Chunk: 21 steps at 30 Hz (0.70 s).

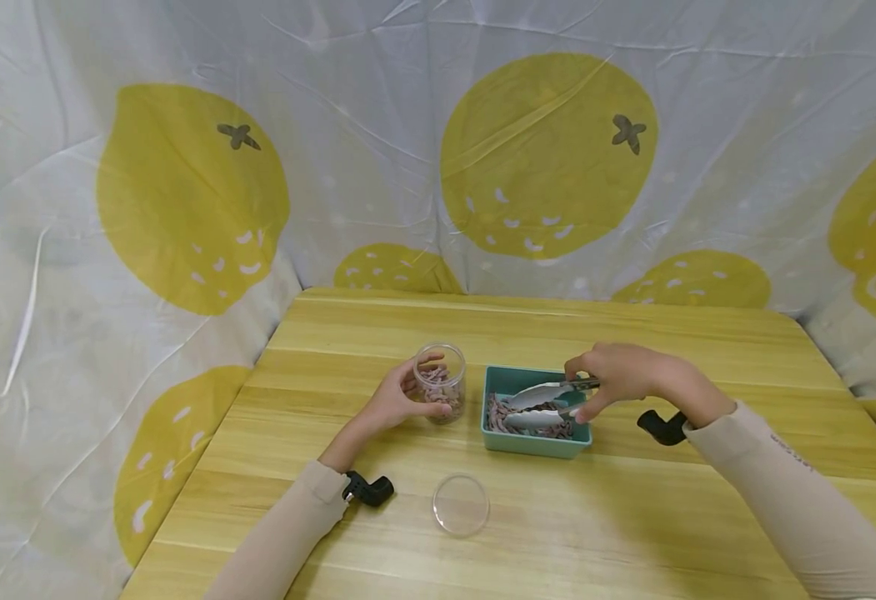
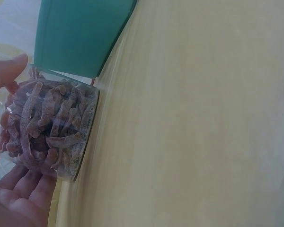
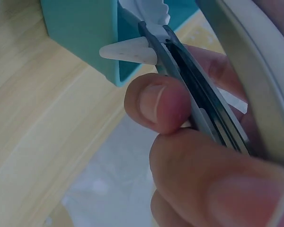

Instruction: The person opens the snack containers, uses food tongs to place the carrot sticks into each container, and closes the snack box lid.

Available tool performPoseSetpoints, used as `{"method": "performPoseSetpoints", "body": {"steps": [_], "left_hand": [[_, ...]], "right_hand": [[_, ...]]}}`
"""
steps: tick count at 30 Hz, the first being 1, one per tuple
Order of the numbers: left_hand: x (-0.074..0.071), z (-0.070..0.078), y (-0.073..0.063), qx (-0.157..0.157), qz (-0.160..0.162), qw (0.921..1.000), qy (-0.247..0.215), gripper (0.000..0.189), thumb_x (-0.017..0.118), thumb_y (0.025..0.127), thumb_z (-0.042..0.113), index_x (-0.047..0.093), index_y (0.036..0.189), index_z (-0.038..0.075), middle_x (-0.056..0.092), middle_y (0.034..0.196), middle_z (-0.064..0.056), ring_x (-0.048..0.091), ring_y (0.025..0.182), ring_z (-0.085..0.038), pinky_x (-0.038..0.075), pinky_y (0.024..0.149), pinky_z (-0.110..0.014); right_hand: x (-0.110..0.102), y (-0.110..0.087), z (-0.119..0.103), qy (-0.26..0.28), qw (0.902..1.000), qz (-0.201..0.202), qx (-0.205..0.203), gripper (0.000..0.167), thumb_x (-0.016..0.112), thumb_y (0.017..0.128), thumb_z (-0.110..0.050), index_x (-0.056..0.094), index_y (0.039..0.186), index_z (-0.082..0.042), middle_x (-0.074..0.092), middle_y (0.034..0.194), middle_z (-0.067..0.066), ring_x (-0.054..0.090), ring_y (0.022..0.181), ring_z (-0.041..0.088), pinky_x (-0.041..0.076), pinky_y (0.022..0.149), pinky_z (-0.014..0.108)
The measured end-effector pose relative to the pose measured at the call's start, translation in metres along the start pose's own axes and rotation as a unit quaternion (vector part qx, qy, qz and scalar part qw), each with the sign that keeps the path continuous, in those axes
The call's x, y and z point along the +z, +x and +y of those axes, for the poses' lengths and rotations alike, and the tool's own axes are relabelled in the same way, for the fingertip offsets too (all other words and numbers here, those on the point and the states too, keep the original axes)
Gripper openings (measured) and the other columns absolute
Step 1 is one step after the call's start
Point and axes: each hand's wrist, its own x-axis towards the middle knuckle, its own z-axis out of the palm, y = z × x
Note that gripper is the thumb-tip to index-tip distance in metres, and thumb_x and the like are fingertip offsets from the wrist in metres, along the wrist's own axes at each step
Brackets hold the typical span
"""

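Note:
My left hand point(image 1: 396, 398) grips a clear plastic jar point(image 1: 439, 367) from its left side, thumb across the front and fingers behind. The jar has no lid on and holds brownish-purple dried strips point(image 2: 52, 118), filling its lower part. In my right hand point(image 1: 621, 375) is a pair of metal tongs point(image 1: 580, 384) with white scalloped tips point(image 1: 535, 419). Those tips reach down into a teal rectangular box point(image 1: 535, 447), among more of the same strips point(image 1: 498, 412). The strips under the tips are partly hidden.
A round clear lid point(image 1: 461, 505) lies on the wooden table point(image 1: 595, 533) in front of the jar and box. Behind and at both sides hangs a pale curtain point(image 1: 362, 125) printed with lemons. A black wrist camera point(image 1: 368, 489) sticks out beside the left wrist.

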Motion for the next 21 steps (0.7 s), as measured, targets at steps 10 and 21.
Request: {"method": "performPoseSetpoints", "body": {"steps": [10, 21], "left_hand": [[-0.0004, 0.0002, -0.0002, -0.011, 0.002, 0.9999, 0.002, 0.082, 0.084, 0.078, 0.0, 0.042, 0.149, 0.003, 0.05, 0.145, -0.022, 0.053, 0.13, -0.025, 0.039, 0.11, -0.044], [0.0, -0.0011, 0.0007, -0.003, 0.005, 1.0, 0.001, 0.082, 0.084, 0.078, -0.002, 0.043, 0.148, 0.002, 0.051, 0.144, -0.022, 0.053, 0.13, -0.025, 0.042, 0.108, -0.04]], "right_hand": [[0.0016, -0.0003, 0.0, -0.007, 1.0, 0.003, -0.005, 0.051, 0.078, 0.084, -0.048, 0.067, 0.117, -0.01, 0.066, 0.095, -0.003, 0.059, 0.08, 0.013, 0.051, 0.073, 0.039], [0.0031, -0.0047, 0.0075, 0.027, 0.9994, 0.005, -0.022, 0.043, 0.077, 0.087, -0.041, 0.067, 0.116, -0.01, 0.068, 0.096, -0.007, 0.062, 0.084, 0.013, 0.052, 0.075, 0.039]]}}
